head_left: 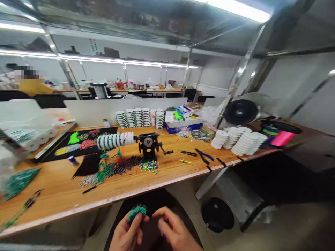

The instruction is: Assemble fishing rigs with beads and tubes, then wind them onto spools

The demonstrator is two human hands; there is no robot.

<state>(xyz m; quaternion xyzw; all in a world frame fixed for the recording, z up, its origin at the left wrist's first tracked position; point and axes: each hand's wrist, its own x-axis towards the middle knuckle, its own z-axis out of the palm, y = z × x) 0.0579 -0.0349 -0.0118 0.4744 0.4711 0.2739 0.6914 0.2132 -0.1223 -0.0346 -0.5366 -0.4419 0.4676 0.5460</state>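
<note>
Over my lap, below the table's front edge, my left hand [131,228] is closed around a small bundle of green cord [138,211]; its fine strands are blurred. Just to the right, my right hand [174,228] has its index finger stretched toward the bundle and its thumb bent below, with a gap between them. Nothing shows in that hand. On the table ahead lie a pile of green and dark red cord pieces [115,168] and several small coloured beads [149,166].
A black hand-cranked winder [148,144] carries a row of white spools [115,140]. Stacked white spools [138,118] stand behind it, with more [239,139] at right. Blue-handled pliers [204,156] and a yellow tool [186,161] lie nearby. A person [35,85] sits far left.
</note>
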